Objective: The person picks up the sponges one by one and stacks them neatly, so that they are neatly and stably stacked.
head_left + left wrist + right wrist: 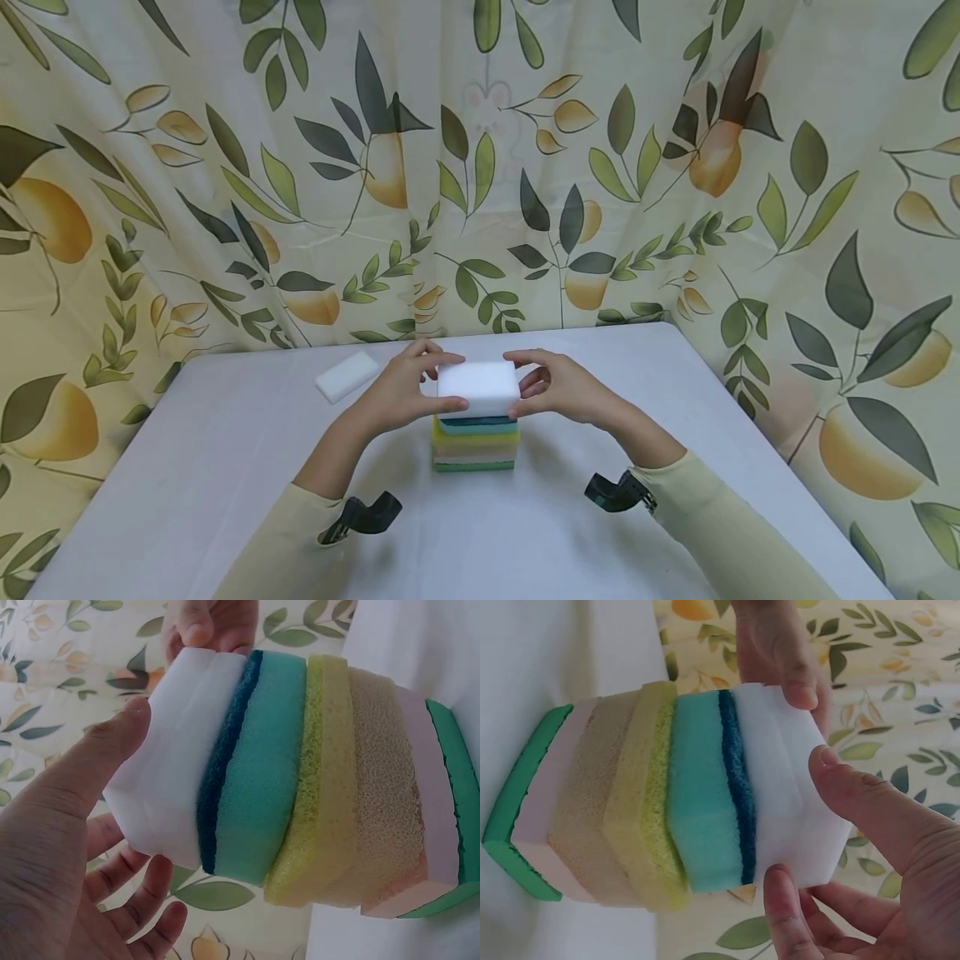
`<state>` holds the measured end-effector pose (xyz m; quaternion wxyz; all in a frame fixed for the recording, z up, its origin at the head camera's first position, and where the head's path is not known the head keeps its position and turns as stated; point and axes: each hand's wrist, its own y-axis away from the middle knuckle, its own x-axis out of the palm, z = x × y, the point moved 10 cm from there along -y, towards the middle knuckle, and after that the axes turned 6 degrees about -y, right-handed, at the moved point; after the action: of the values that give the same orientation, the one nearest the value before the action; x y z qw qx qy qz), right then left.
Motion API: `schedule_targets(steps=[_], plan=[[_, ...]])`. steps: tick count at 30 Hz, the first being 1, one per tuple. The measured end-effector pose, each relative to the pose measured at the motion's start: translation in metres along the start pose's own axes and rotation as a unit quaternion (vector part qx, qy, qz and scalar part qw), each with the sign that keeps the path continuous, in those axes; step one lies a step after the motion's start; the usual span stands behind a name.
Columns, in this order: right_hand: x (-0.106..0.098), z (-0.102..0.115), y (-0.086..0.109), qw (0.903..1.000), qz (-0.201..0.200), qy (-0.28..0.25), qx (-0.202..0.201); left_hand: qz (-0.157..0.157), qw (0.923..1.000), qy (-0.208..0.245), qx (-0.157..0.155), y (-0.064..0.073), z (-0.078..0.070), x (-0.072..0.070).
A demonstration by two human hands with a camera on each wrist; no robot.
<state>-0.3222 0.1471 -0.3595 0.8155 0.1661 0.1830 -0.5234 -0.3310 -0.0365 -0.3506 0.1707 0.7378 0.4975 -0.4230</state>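
Both hands are at the white sponge block on top of a sponge stack. My left hand holds its left end, thumb at the near edge and forefinger at the far edge. The right hand grips the opposite end, with a thumb and fingertip on the white side in the right wrist view. A seam runs along the white block in the left wrist view. Beneath it come a teal sponge with a dark blue scouring layer, a yellow sponge, a beige layer, and a pink sponge with green scouring layer at the bottom.
Another white sponge lies flat on the white-covered table, left of the stack. A leaf-and-fruit patterned curtain hangs behind the table and along its sides.
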Motion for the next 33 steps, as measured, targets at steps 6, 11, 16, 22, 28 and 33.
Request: schedule_targets(steps=[6, 11, 16, 22, 28, 33], plan=[[-0.0037, 0.0033, -0.0013, 0.9998, -0.016, 0.001, -0.010, -0.002, 1.0000, 0.007, 0.003, 0.0002, 0.0000, 0.0001], [-0.0048, 0.0033, -0.0034, 0.9996, -0.027, 0.003, -0.011, -0.003, 0.9999, 0.006, 0.008, 0.0000, -0.0003, 0.0003], [-0.0045, 0.0056, -0.0048, 0.9995, -0.025, 0.011, -0.016, -0.003, 0.9999, 0.008, 0.007, 0.0000, -0.0001, 0.0006], [-0.0046, 0.0094, -0.0061, 0.9994, -0.011, 0.028, -0.015, -0.005, 0.9999, 0.007, 0.013, 0.0005, -0.0009, 0.0001], [-0.0051, 0.0096, -0.0086, 0.9993, -0.005, 0.037, -0.005, -0.013, 0.9997, 0.011, 0.020, 0.0023, -0.0007, -0.0017], [-0.0055, 0.0093, -0.0100, 0.9993, -0.004, 0.038, -0.001, -0.029, 0.9990, 0.029, 0.015, 0.0065, 0.0069, -0.0071]])
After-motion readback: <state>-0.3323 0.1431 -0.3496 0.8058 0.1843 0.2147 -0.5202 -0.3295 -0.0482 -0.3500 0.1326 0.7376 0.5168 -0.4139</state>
